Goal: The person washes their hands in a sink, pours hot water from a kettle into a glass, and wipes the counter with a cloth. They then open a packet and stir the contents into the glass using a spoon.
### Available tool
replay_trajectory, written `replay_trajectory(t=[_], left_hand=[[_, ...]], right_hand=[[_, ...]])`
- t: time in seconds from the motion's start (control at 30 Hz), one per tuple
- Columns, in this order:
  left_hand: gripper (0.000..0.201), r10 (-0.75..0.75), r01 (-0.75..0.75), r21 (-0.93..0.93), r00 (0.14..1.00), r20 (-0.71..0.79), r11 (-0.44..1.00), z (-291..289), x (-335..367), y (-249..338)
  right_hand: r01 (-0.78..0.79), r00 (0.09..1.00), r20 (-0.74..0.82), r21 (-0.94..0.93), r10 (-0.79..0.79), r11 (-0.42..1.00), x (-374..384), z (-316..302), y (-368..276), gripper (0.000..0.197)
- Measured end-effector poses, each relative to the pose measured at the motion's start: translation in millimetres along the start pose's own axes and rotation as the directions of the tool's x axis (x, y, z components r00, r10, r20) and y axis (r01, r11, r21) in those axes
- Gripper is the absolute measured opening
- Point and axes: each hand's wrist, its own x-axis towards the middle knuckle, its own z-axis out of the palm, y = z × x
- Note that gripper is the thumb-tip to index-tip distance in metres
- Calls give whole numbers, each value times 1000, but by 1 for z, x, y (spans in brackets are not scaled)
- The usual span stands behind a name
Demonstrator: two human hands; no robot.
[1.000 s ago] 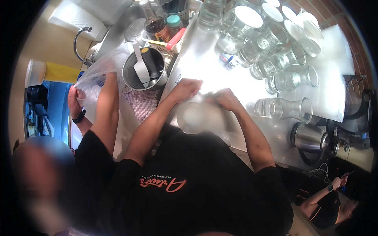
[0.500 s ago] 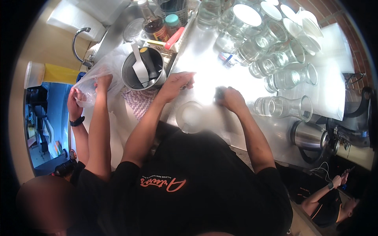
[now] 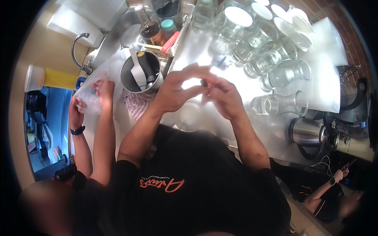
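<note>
Over the bright steel counter [image 3: 220, 135], my two hands meet at the fingertips. My left hand [image 3: 179, 90] arches with its long fingers stretched toward the right, its thumb spread below them and a gap between. The fingers of my right hand [image 3: 226, 98] are bent and drawn together around a small dark thing, mostly hidden and too blurred to name. Just below my hands, close to my body, stands a round clear container [image 3: 189, 117]. A metal pot [image 3: 128, 84] with a white spatula [image 3: 138, 74] and a black-handled tool is left of my left hand.
Glass carafes [image 3: 279, 102] and white-topped glass vessels line the right side. A steel kettle [image 3: 307, 131] sits near the right edge. At left, a co-worker's hands [image 3: 106, 90] handle a clear plastic bag [image 3: 88, 100]. A bottle [image 3: 151, 33] stands behind the pot, beside a basket.
My hands, apart before, have come together: the left moved right and the right moved left. The dark thing in my right hand shows less. The co-worker's hands shifted slightly on the bag.
</note>
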Motion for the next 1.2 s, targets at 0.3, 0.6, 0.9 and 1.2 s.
replay_trajectory(t=[0.3, 0.6, 0.9, 1.2], left_hand=[[51, -221, 222, 3, 972, -76, 975, -46, -25, 9], [47, -363, 366, 81, 930, -52, 927, -51, -41, -3], [29, -436, 456, 174, 888, -145, 873, -52, -48, -23], [28, -415, 436, 646, 888, -198, 627, -13, -66, -106]], right_hand=[[15, 998, -19, -832, -55, 554, -39, 23, -50, 14], [131, 991, 129, -990, 36, -47, -39, 65, -54, 18], [71, 992, 72, -997, 102, 14, -35, 62, -56, 12], [128, 988, 126, -992, 90, -15, -36, 59, -53, 16]])
